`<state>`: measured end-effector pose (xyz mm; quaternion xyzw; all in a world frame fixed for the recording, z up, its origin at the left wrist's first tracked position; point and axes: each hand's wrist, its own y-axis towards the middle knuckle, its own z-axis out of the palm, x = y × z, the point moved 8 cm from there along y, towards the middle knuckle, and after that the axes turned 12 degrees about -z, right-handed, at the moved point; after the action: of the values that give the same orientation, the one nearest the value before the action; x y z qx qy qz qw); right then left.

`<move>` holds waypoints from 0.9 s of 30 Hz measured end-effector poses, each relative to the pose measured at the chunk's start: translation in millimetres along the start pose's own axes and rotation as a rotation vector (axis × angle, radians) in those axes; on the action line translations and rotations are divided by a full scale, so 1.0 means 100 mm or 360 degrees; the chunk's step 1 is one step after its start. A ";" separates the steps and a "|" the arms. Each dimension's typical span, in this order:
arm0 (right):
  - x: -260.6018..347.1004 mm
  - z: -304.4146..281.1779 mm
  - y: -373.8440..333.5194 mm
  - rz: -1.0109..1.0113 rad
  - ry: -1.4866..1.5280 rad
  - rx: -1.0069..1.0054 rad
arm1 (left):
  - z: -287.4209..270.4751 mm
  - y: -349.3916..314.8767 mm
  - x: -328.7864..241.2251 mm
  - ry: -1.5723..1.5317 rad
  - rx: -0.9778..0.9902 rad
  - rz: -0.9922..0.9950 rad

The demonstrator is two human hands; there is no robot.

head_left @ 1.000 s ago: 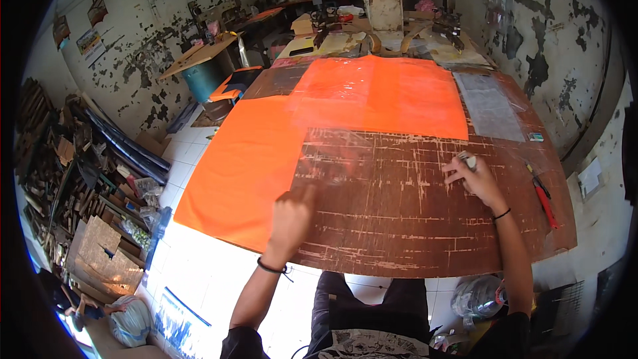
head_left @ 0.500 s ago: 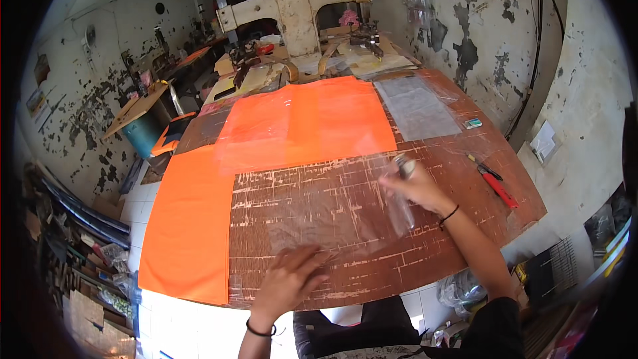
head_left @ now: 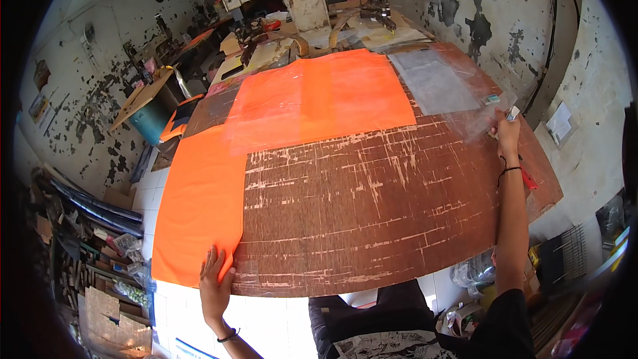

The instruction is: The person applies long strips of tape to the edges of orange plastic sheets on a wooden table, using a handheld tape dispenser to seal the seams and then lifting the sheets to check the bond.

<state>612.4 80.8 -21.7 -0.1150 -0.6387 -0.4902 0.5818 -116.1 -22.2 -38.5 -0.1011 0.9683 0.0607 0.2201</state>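
My left hand (head_left: 216, 280) rests at the front edge of the table, its fingers spread over the near right corner of a bright orange fabric piece (head_left: 199, 206). Out at the right side of the table, my right hand (head_left: 508, 134) is closed on a crumpled clear plastic sheet (head_left: 475, 123). A small silvery-white piece (head_left: 512, 113) shows at its fingers, too small to name. Beside that hand lies a small green-and-white box (head_left: 491, 100). My right forearm partly covers a red-handled tool (head_left: 528, 179). Farther back, clear plastic overlaps a second orange piece (head_left: 359, 90).
The brown tabletop (head_left: 359, 213) is scored with pale scratches. Greyish translucent sheets (head_left: 435, 83) lie at the back right. A worn cream machine frame (head_left: 306, 0) stands behind the table. Peeling walls flank it, and cluttered shelving (head_left: 93, 246) fills the lower left.
My right hand has moved right and away from me with the clear plastic, off the middle of the table. My left hand has shifted left onto the orange fabric corner.
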 end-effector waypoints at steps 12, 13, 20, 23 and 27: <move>-0.31 -0.17 0.09 -0.0128 -0.0534 0.0204 | -0.61 0.20 0.23 -0.0197 -0.0908 -0.0272; -0.25 -0.10 0.03 -0.0082 -0.0557 0.0222 | -0.64 0.21 0.14 -0.0243 -0.0822 -0.0190; -0.34 -0.11 0.10 -0.0112 -0.0515 0.0356 | -0.44 0.28 0.25 -0.0419 0.0292 0.0189; -0.27 -0.07 0.10 -0.0099 -0.0584 0.0394 | -0.50 0.36 0.55 -0.0326 0.0307 -0.0009; -0.37 -0.01 0.14 -0.0099 -0.0635 0.0448 | -0.32 0.49 0.84 -0.0555 0.0473 -0.0027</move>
<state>634.0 102.6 -46.4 -0.1078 -0.8062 -0.3817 0.4390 -214.1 5.9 -42.9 -0.0637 0.9130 -0.0678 0.3972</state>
